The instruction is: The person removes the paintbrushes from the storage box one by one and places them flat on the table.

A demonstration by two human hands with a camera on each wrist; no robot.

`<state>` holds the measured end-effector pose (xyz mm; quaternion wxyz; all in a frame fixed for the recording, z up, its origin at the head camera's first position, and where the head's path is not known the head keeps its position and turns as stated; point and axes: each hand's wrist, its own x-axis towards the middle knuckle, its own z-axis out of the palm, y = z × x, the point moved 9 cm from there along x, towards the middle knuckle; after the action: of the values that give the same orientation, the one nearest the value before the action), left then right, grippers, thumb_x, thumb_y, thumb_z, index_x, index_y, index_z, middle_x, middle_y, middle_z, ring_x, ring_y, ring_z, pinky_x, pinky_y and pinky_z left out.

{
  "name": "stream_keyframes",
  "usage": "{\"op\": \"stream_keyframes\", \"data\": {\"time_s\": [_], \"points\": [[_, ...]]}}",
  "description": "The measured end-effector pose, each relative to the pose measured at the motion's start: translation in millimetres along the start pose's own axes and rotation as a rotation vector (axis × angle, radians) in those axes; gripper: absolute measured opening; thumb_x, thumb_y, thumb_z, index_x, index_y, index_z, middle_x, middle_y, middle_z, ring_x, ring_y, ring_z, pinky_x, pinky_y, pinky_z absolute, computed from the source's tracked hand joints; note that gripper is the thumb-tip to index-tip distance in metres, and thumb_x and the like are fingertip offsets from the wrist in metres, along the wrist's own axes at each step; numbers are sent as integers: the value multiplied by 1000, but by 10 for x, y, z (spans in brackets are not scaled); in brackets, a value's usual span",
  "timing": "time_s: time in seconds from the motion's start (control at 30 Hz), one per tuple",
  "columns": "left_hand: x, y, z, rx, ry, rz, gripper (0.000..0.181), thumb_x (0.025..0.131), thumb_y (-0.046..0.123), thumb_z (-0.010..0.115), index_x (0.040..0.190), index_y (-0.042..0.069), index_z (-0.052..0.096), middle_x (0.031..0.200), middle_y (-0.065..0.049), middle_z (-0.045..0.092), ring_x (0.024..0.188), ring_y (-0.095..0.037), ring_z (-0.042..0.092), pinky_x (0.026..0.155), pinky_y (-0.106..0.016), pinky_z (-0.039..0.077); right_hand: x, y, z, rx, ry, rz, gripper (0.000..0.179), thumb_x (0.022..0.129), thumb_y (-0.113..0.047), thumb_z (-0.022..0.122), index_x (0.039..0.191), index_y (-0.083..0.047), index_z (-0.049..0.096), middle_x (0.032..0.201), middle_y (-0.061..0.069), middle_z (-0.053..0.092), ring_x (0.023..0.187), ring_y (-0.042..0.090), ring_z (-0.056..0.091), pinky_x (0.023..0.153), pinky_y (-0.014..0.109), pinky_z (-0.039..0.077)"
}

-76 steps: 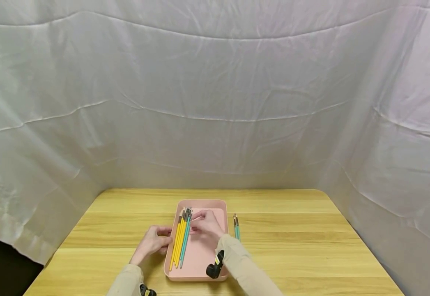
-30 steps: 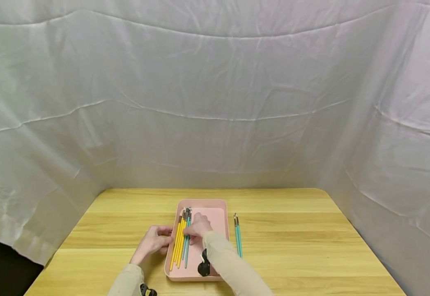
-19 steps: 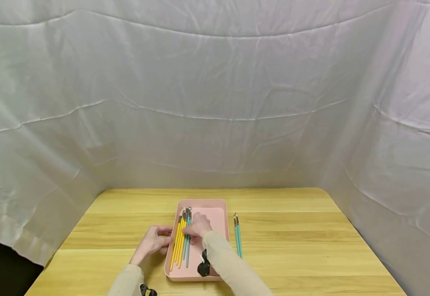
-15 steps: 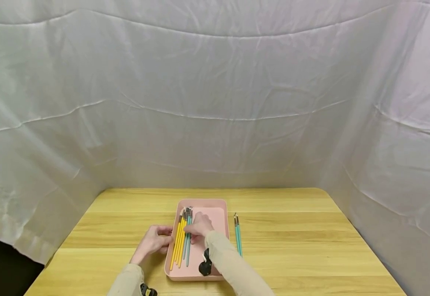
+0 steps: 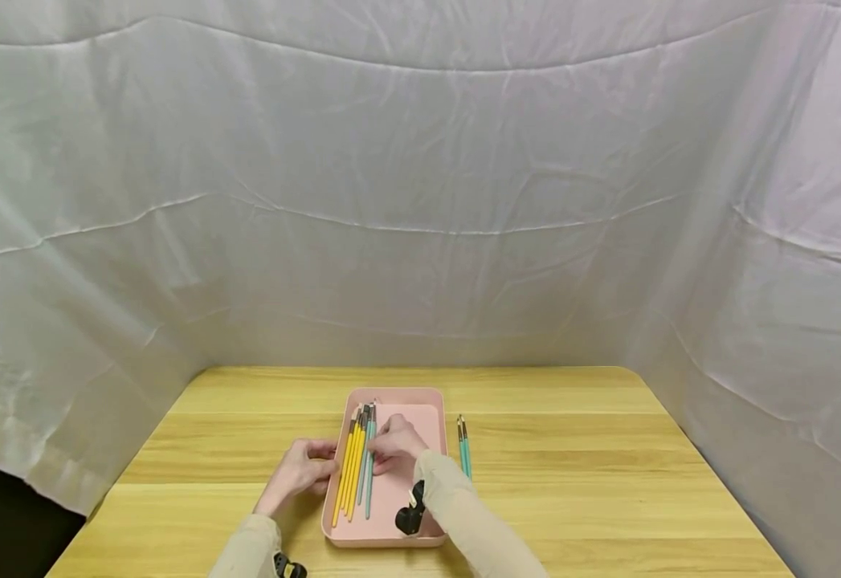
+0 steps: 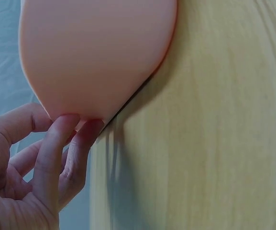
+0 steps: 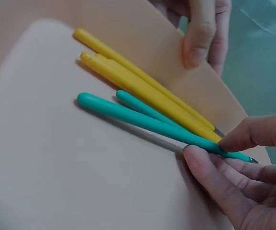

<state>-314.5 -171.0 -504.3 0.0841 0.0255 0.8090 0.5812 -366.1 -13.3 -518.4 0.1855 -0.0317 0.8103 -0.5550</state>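
In the head view a pink tray (image 5: 407, 394) lies on the table, with several paintbrushes inside along its left wall, bristles at the far end. My left hand (image 5: 300, 469) holds the tray's left wall; the left wrist view has fingertips (image 6: 67, 120) on the outside of the pink wall. My right hand (image 5: 398, 441), inside the tray, pinches a teal paintbrush (image 7: 123, 115) between thumb and index finger. A second teal paintbrush (image 7: 140, 106) lies beside it, partly hidden under it. Yellow paintbrushes (image 7: 147, 88) lie between these and the wall.
Two more teal paintbrushes (image 5: 465, 453) lie on the wooden table (image 5: 572, 482) just right of the tray, their near ends hidden by my right sleeve (image 5: 474, 514). A grey-white curtain (image 5: 420, 305) surrounds the table at the back and sides.
My right hand first moved left onto the teal paintbrushes, then slightly back right, shifting the pinched one slightly right and away from me. The left hand stayed on the tray's wall.
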Motion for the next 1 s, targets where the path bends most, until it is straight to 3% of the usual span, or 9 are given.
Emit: {"op": "stream_keyframes", "data": {"time_s": [0.17,0.27,0.57,0.77,1.0], "points": [[-1,-2,-8,9,17,-10,45,84,-6,65,127,-18,58,107,-28,66,76,-17,68,62,-32,62,-2,66,-3,94,-35,8,1,85,5,63,85,4,62,64,11,66,48,12,61,56,29,61],[-2,-9,-11,10,25,-21,45,84,-5,65,127,-17,58,107,-28,66,76,-17,68,62,-32,62,-13,93,-18,131,-53,9,6,86,6,63,90,4,60,66,13,65,50,14,62,56,30,61],[10,-28,-12,1,30,-32,45,85,-5,65,127,-17,58,109,-29,66,76,-17,68,63,-33,62,-55,51,-109,135,-114,-29,10,87,3,66,96,6,62,75,17,72,56,14,66,60,30,62],[18,-13,-13,-5,22,-17,45,84,-6,65,127,-18,57,109,-30,65,76,-17,68,62,-32,61,-115,-40,-203,119,-123,-76,12,88,0,67,97,8,66,73,11,72,58,11,66,62,28,62],[-1,-23,-10,-14,26,-30,45,85,-7,65,127,-17,57,109,-29,66,76,-17,68,62,-32,62,-212,-43,-266,192,-169,-48,17,92,0,63,106,11,63,73,8,68,60,13,68,66,32,64]]}}
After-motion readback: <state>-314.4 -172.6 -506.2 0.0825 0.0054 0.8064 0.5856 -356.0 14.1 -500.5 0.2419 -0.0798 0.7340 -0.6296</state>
